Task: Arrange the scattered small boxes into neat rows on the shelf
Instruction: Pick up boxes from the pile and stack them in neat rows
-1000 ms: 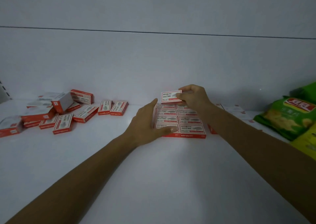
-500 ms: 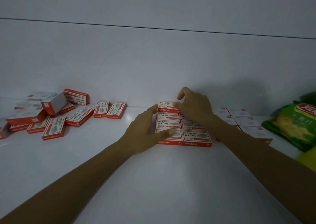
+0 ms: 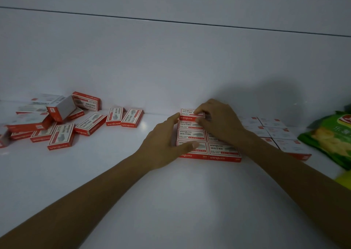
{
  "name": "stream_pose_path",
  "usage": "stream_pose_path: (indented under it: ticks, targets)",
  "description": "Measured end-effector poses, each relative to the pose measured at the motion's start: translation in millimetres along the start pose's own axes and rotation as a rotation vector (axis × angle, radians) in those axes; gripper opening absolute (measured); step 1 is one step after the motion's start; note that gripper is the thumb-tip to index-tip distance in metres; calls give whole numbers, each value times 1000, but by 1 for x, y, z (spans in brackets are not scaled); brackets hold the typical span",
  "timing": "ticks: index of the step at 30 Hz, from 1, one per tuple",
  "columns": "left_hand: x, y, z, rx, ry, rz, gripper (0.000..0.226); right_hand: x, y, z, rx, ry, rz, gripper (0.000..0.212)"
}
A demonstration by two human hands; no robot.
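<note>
Red and white small boxes stand in a neat two-column block [image 3: 191, 134] at mid-shelf. My right hand [image 3: 218, 121] reaches over the block, its fingers and thumb pinching the rearmost left box [image 3: 187, 114], which sits on the row by the back wall. My left hand [image 3: 163, 144] lies with straight fingers against the block's left side, thumb on the front left box. A scattered pile of the same boxes [image 3: 60, 116] lies at the far left, some tilted or stacked on one another.
More boxes with pale faces [image 3: 275, 129] sit in rows right of the block, partly hidden by my right forearm. A green snack bag [image 3: 330, 138] lies at the right edge. The white shelf [image 3: 171, 201] runs toward me; a back wall [image 3: 171, 68] closes it.
My right hand lowered the box it held in the air onto the rear of the left column and now pinches it there. My left hand stayed against the block's side.
</note>
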State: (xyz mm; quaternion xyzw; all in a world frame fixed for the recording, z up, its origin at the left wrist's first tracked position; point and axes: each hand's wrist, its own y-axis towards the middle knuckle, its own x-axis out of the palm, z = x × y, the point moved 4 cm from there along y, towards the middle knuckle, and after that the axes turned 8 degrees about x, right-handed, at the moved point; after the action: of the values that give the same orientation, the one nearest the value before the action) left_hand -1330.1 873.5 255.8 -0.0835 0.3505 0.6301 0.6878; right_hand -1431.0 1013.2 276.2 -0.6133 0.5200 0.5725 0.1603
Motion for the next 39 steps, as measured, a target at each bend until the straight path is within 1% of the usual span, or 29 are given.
stream_pose_path:
  ticks: [2,5,8,10,14,15,16,17,19,22,25,28,30,32,36,39]
  targets:
    - [2,1,-5,-2,9,-12,64,1,1,0,5,3,-2,23]
    - [3,1,-9,3,1,-19,79,3,0,0,13,30,3,21]
    - [3,1,-7,2,-4,-20,83,2,2,-1,23,19,-20,22]
    - [2,1,-5,14,-3,-15,81,-1,4,-3,44,-6,-56,22]
    - [4,3,-9,35,12,-18,60,-7,7,-11,19,-131,-116,21]
    - [5,3,-10,44,19,-14,57,-9,6,-13,17,-154,-140,22]
    - [5,3,-10,49,33,-3,59,-10,6,-15,15,-185,-166,23]
    - [4,2,-10,60,60,11,62,-11,5,-18,11,-220,-190,23]
    - [1,-1,-8,108,199,46,67,-15,2,-24,6,-254,-200,25]
    - [-10,-3,5,187,421,116,70,-24,-4,-37,-11,-211,-113,30]
    - [-30,-1,12,153,485,161,73,-30,-5,-56,-28,-156,-76,32]
    - [-60,-5,12,195,653,161,79,-28,0,-78,-7,-79,-104,33]
    - [-87,-18,7,229,754,166,79,-22,5,-98,-18,-39,-108,30]
    - [-116,-37,-3,226,815,179,79,-13,8,-123,-35,5,-99,24]
    - [-168,-78,-30,181,874,179,77,12,16,-178,-55,54,-117,20]
    - [-200,-105,-53,142,876,155,78,30,22,-220,-73,100,-142,18]
